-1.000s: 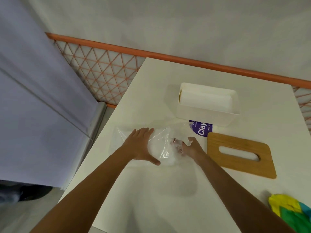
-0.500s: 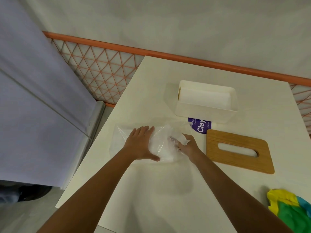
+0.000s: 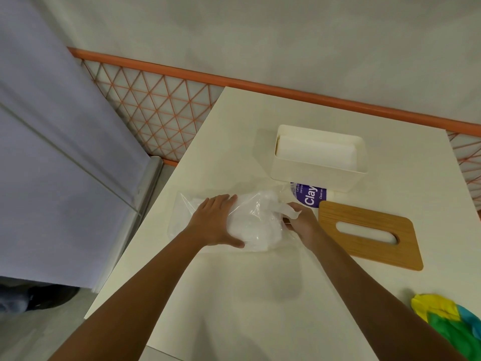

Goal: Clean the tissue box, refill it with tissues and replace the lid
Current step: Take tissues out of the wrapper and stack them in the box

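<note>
I see left hand [image 3: 213, 222] flat on tissue pack [image 3: 255, 222], grip wide, pinning it to worktop [image 3: 260, 295]; right hand [image 3: 302, 225] grip pinching its open end, likely for extraction. Tissue box [image 3: 312, 178] beyond, holding tissues; wooden lid [image 3: 369, 254] aside.

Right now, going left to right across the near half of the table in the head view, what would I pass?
Left hand, flat on the tissue pack → right hand → wooden lid → colourful cloth.
</note>
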Demonstrator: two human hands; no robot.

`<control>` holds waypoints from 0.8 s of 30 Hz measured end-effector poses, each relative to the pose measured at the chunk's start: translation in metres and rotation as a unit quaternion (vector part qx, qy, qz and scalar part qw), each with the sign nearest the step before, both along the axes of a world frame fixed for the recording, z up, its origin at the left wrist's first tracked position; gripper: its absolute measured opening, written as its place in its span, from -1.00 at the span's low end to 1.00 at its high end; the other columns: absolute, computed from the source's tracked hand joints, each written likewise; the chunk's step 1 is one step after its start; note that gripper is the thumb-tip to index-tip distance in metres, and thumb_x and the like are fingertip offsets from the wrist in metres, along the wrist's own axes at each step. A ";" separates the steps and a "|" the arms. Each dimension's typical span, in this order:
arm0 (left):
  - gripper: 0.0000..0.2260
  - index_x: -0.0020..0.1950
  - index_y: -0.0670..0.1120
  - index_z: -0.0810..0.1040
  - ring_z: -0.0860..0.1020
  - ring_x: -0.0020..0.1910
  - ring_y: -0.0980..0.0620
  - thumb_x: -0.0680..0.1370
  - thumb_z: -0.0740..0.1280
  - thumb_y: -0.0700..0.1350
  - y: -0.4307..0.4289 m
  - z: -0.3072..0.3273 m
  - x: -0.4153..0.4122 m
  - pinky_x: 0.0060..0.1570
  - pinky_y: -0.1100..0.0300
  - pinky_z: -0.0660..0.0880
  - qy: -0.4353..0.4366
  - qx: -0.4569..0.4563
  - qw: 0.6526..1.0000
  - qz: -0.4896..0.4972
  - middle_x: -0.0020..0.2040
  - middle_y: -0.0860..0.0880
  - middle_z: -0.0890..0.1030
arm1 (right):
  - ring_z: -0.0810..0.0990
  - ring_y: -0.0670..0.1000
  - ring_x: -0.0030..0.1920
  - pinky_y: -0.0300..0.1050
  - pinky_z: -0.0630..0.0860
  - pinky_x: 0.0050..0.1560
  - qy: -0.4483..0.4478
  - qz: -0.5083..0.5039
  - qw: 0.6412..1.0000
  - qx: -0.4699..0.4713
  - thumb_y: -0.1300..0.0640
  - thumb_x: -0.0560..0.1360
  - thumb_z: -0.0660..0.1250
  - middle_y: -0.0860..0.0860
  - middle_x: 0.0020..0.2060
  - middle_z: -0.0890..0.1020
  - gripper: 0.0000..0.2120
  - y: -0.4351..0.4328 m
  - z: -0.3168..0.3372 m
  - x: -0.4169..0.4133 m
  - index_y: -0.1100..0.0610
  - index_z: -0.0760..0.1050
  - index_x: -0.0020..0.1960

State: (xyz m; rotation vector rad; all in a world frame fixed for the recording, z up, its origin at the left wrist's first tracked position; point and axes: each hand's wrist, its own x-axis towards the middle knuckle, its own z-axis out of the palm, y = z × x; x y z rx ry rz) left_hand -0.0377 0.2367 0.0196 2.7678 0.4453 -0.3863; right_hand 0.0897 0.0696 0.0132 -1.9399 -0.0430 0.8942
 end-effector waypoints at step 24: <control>-0.02 0.52 -0.02 0.04 0.11 0.49 0.01 0.27 0.46 0.28 0.000 -0.005 0.004 0.46 0.14 0.02 -0.010 -0.009 1.000 0.005 0.50 0.01 0.15 | 0.53 0.19 0.07 0.01 0.55 -0.07 0.069 -0.069 0.995 -0.004 0.36 0.55 0.16 0.16 0.05 0.51 -0.75 -0.007 -0.005 0.013 0.19 0.42 0.20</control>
